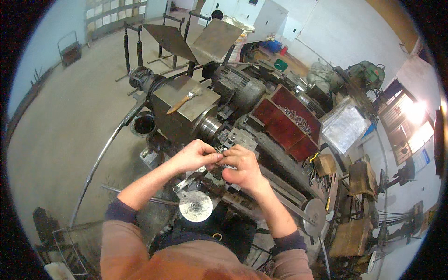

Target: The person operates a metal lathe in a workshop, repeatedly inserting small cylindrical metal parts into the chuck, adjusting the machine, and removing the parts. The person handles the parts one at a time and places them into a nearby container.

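Both hands meet over the carriage of a lathe [184,122], just in front of its round metal spindle [210,127]. My left hand [198,156] comes in from the left with thumb and fingers pinched together. Close against it, my right hand [241,167] has its fingers curled inward, tips meeting the left hand's. Whatever small thing lies between the fingertips is too small and hidden to name. Beneath the hands sit the tool post [240,140] and a metal wrench-like lever [189,179]. A pale round handwheel [196,206] faces me below them.
A wooden-handled brush [180,102] lies on the headstock cover. Behind the bed stands a dark red tray [289,122] with many small metal parts. An electric motor [239,86] is at the back. A long bent lever [100,158] sticks out left; another handwheel [314,217] is at right.
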Demonstrator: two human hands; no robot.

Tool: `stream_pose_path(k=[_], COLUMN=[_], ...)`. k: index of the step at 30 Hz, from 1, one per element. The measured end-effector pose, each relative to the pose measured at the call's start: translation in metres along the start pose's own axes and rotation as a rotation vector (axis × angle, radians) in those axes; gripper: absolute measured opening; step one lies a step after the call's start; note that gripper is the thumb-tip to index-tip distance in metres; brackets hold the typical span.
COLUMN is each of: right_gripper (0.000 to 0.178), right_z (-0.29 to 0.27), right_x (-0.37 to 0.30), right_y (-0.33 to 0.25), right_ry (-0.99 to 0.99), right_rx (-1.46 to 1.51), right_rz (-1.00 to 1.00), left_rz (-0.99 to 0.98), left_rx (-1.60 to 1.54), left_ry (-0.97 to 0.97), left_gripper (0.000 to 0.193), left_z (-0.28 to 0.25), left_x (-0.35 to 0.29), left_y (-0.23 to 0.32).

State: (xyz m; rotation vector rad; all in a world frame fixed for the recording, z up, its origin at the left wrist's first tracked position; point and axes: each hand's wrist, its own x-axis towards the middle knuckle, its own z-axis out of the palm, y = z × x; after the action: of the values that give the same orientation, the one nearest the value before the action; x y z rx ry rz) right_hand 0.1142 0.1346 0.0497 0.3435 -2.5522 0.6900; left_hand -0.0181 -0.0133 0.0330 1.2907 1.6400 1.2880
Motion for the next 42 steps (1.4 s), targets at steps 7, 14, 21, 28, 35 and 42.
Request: stream_pose_path(k=[7,14,21,28,35,42], right_gripper=[0.022,0.028,0.029,0.027,0.026,0.027], right_z=[0.006,0.030,0.039,0.050,0.050,0.052], right_x=[0.050,0.059,0.066,0.074,0.072,0.070], right_y=[0.068,0.105,0.097,0.100,0.087,0.098], right_ry=[-0.144,-0.314,-0.292,-0.296,-0.231,-0.181], right_rx=[-0.344,-0.164,-0.203,-0.427,-0.383,-0.509], right_rz=[0.347,0.636,0.612,0.602,0.571,0.556], left_rz=[-0.059,-0.424,-0.592,-0.752,-0.566,-0.531], left_rx=[0.385,0.892,0.795,1.226,1.651,1.713], left_ry=[0.363,0.917,0.793,0.675,0.604,0.708], left_gripper=[0.032,0.030,0.037,0.014,0.003,0.003], left_z=[-0.088,-0.168,-0.136,-0.174,-0.328,-0.379], left_x=[-0.068,-0.210,-0.262,-0.253,-0.291,-0.268], left_y=[-0.006,-0.052,-0.089,-0.130,-0.181,-0.211])
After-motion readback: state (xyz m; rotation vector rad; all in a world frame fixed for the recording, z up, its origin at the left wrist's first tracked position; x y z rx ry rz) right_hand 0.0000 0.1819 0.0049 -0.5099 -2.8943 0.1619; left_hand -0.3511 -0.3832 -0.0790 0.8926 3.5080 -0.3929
